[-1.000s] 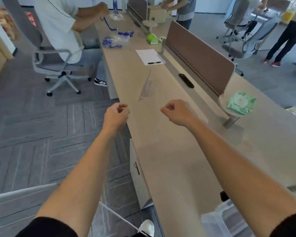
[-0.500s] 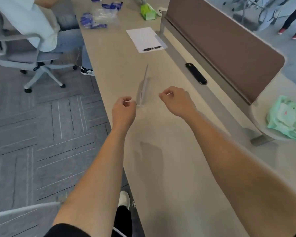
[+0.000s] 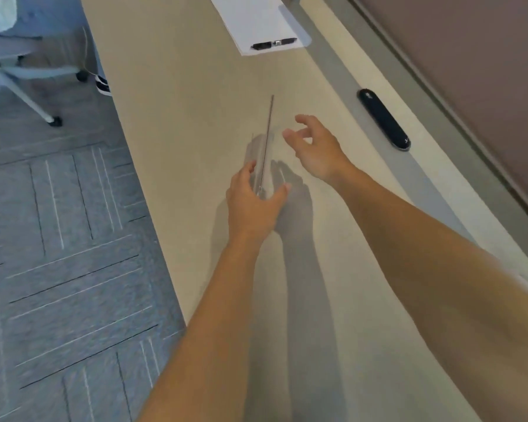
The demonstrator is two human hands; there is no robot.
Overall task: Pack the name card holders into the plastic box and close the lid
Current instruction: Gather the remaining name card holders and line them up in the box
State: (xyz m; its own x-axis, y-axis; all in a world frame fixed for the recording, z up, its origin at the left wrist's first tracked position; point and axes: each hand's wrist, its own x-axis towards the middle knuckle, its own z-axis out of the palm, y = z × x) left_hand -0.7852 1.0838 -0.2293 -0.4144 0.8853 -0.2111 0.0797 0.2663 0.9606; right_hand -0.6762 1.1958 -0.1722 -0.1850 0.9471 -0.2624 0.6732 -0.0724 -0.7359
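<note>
both hands are out over the desk (image 3: 195,123), on either side of a clear name card holder (image 3: 266,141). left hand (image 3: 252,205) is spread in a wide v around the near end of the holder, fingers on its left side and thumb on its right; whether they actually touch the plastic cannot be told. right hand (image 3: 316,149) hangs just right of the holder, apart from it, holding nothing, its fingers loosely bent and thumb and forefinger parted

the name card holder stands upright on the desk, seen edge on as a thin line running away from the person, with its see-through base showing faintly at the near end. both forearms are bare and cast long shadows on the desk top

farther along the desk lies a white sheet of paper (image 3: 253,19) with a black pen (image 3: 273,44) resting across its near edge. a black oval cable cover (image 3: 383,123) is set into the desk to the right, near a grey strip that runs along the foot of a brown divider panel (image 3: 470,71). left of the desk is grey patterned carpet (image 3: 58,239), with the base of an office chair (image 3: 22,77) and a dark shoe (image 3: 102,85) close to the desk edge
</note>
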